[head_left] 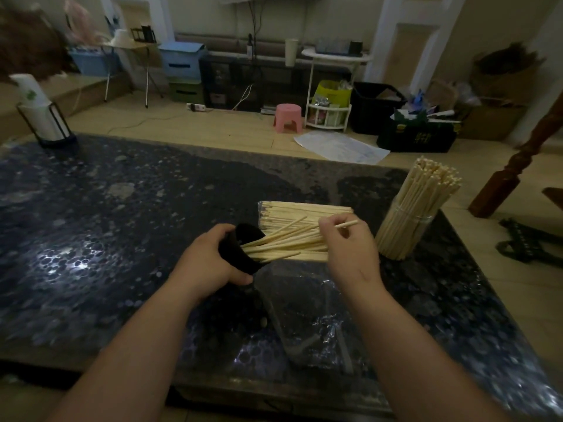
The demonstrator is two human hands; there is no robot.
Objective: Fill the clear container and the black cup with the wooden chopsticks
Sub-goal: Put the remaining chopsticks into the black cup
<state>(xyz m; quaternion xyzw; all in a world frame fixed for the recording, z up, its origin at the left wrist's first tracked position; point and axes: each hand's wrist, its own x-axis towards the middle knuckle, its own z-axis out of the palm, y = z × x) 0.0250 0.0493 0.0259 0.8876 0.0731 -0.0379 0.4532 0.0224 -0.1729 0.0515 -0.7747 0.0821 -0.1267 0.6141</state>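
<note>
My left hand [207, 260] grips the black cup [236, 252], tipped on its side with its mouth toward the right. Several wooden chopsticks [283, 242] stick out of the cup. My right hand [347, 245] pinches a single chopstick [347, 224] above them, its tip pointing right. Behind lies an opened plastic pack of chopsticks [304, 210] flat on the dark table [122, 223]. The clear container [405, 233] stands at the right, packed with upright chopsticks that fan out at the top.
An empty clear plastic wrapper [307, 315] lies on the table in front of my hands. A paper towel holder [42, 117] stands at the table's far left corner. A wooden post [511, 166] rises beyond the right edge. Floor clutter lies beyond the table.
</note>
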